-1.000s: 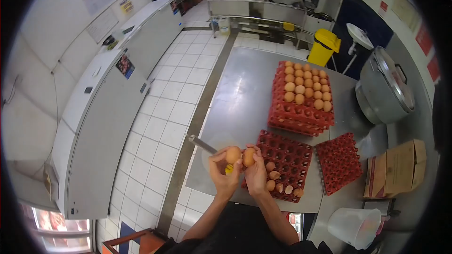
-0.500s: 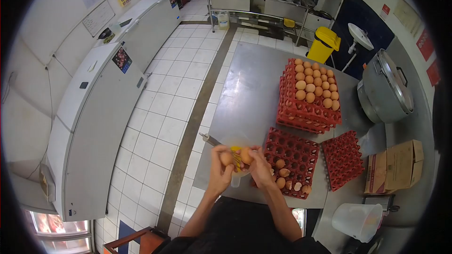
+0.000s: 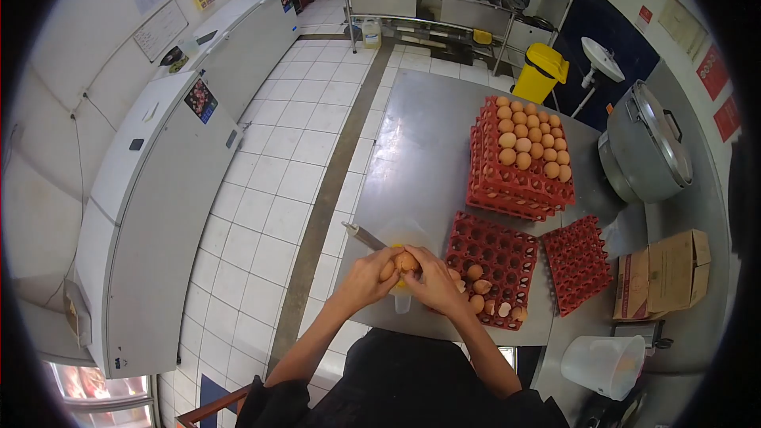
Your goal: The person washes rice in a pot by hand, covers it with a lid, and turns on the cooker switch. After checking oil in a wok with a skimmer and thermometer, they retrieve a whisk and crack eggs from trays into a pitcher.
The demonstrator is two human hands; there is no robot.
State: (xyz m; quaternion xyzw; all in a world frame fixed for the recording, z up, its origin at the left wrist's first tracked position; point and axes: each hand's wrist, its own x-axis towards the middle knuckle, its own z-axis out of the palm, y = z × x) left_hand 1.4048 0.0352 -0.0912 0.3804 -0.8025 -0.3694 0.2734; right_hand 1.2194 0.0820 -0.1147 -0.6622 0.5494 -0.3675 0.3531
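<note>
My left hand [image 3: 366, 281] is closed around a brown egg [image 3: 387, 271], and my right hand [image 3: 433, 282] grips another brown egg or shell piece [image 3: 407, 261]. The two pieces meet between my fingers; whether each is whole or a shell half cannot be made out. Right below them is a clear plastic jug [image 3: 403, 302] with yellow liquid inside, mostly covered by my hands. A whisk handle [image 3: 365, 238] leans out over its far left rim. Beside my right hand lies a red egg tray [image 3: 495, 250] with eggs and broken shells in its near part.
Stacked red trays [image 3: 519, 190] full of eggs stand farther back on the steel table [image 3: 420, 135]. To the right are another red tray [image 3: 577, 265], a cardboard box [image 3: 666, 277], a large lidded pot [image 3: 646, 147] and a translucent bucket [image 3: 604, 366].
My hands have come together over the jug, bringing the two brown egg pieces into contact. Before, they were apart with the yellow contents and whisk showing between them.
</note>
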